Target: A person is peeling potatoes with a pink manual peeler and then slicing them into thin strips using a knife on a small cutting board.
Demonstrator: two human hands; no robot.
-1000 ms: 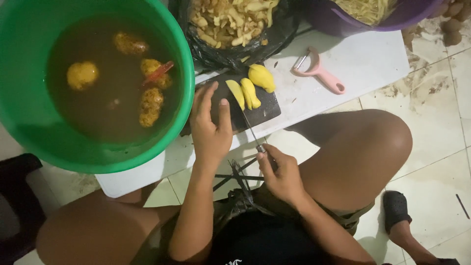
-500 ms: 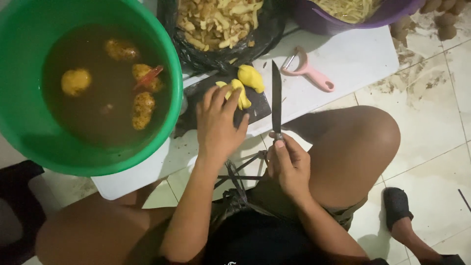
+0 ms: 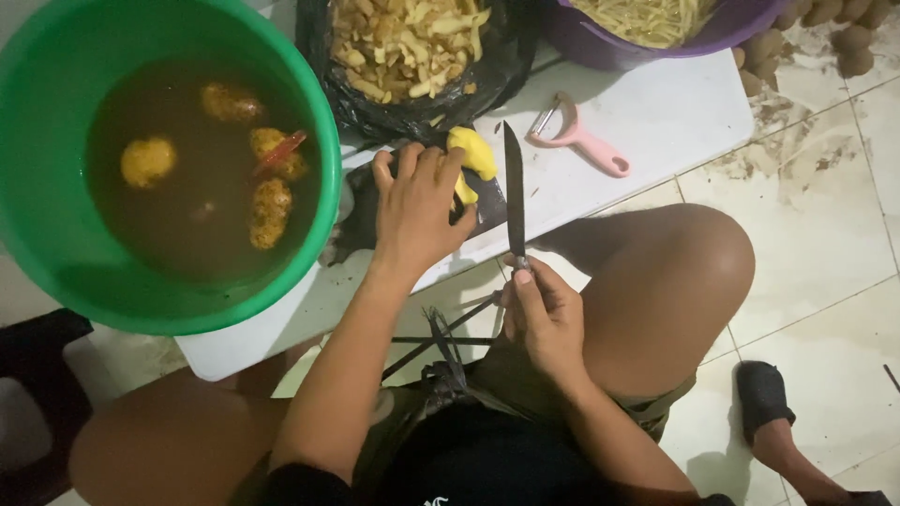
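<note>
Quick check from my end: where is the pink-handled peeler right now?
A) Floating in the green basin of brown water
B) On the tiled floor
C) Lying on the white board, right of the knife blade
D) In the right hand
C: the pink-handled peeler lies untouched on the white board, right of the dark knife blade that the right hand holds by the handle, while the left hand rests on the yellow peeled pieces.

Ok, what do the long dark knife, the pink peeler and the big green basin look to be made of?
The long dark knife in the right hand: metal blade by its thin, stiff look, dull finish; handle hidden in the grip. The pink peeler: smooth plastic handle, greyish head, probably metal. The big green basin: glossy moulded plastic, even colour and rolled rim.
</note>
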